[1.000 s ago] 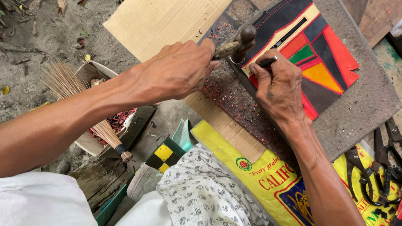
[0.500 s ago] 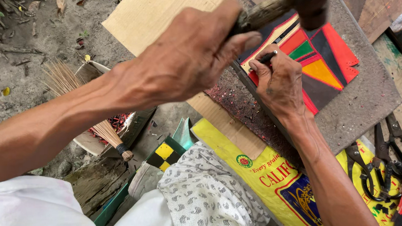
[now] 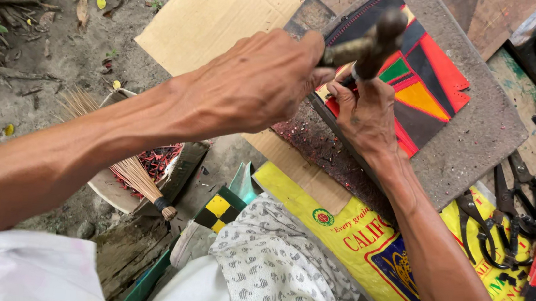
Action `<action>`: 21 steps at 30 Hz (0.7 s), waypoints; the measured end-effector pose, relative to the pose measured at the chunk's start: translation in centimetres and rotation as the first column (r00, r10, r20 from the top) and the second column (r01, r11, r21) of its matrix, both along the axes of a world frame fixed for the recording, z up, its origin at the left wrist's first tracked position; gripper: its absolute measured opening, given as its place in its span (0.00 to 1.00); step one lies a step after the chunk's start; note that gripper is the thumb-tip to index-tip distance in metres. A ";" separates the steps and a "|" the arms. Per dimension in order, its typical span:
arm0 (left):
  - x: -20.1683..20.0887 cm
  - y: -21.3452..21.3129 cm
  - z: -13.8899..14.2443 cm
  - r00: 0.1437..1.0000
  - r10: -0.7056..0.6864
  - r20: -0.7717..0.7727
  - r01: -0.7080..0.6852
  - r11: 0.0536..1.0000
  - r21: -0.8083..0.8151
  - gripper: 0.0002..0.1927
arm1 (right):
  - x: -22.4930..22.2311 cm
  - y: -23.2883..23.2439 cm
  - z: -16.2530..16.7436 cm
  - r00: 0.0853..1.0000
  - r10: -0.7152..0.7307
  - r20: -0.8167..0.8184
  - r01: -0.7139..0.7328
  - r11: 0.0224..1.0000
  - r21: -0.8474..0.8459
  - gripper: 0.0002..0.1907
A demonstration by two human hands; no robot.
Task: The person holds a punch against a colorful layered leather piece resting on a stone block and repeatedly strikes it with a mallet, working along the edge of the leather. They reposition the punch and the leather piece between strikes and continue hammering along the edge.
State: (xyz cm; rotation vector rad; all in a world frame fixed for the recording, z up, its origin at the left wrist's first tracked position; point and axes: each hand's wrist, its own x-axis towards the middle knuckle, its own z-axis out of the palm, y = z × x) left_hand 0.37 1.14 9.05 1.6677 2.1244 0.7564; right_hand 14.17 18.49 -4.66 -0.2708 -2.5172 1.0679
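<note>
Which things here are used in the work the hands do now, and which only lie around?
In use:
- left hand gripping the dark metal hammer
- right hand holding a small punch, mostly hidden
- black, red and orange patchwork panel
- grey stone slab

Lying about:
- black scissors
- straw hand broom
- tan cardboard sheet
- yellow printed sack

hammer (image 3: 370,42): dark, raised, blurred | patchwork panel (image 3: 427,97): red-black-orange, flat on grey slab

hammer (image 3: 373,43): dark worn metal head, blurred | patchwork panel (image 3: 418,86): smooth sheet pieces in red, black, orange, green, stitched edge | slab (image 3: 486,132): grey, rough, matt | cardboard (image 3: 219,15): plain brown, matt | sack (image 3: 370,245): glossy yellow woven plastic | scissors (image 3: 504,212): dark dull metal | broom (image 3: 128,170): dry straw bristles
</note>
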 end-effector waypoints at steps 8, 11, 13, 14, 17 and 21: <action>0.1 0.1 -0.4 0.999 0.021 -0.039 -0.019 0.999 0.033 0.18 | 0.2 0.1 -1.3 0.992 0.037 -0.117 -0.032 0.998 0.047 0.05; 0.1 0.5 1.1 0.999 0.042 -0.034 -0.044 0.997 -0.060 0.18 | 0.0 0.1 -1.5 0.999 -0.014 -0.048 0.020 0.992 0.122 0.06; -0.1 0.5 2.3 0.998 0.066 0.009 -0.067 0.996 0.055 0.16 | 0.0 0.0 -1.4 0.999 0.005 -0.053 -0.003 0.999 0.039 0.07; -0.1 0.4 2.9 0.998 0.054 0.030 -0.059 0.979 0.197 0.13 | 0.1 -0.1 -1.4 0.998 0.016 -0.058 -0.016 1.000 -0.002 0.07; 0.4 0.6 3.5 0.997 0.061 0.055 -0.075 0.956 0.282 0.12 | 0.2 -0.3 -1.2 0.999 0.003 -0.039 -0.005 0.999 -0.053 0.06; 1.2 0.9 2.3 0.994 0.094 0.057 -0.103 0.977 0.186 0.13 | 0.0 -0.4 -1.0 0.995 0.013 -0.098 -0.013 1.000 0.009 0.06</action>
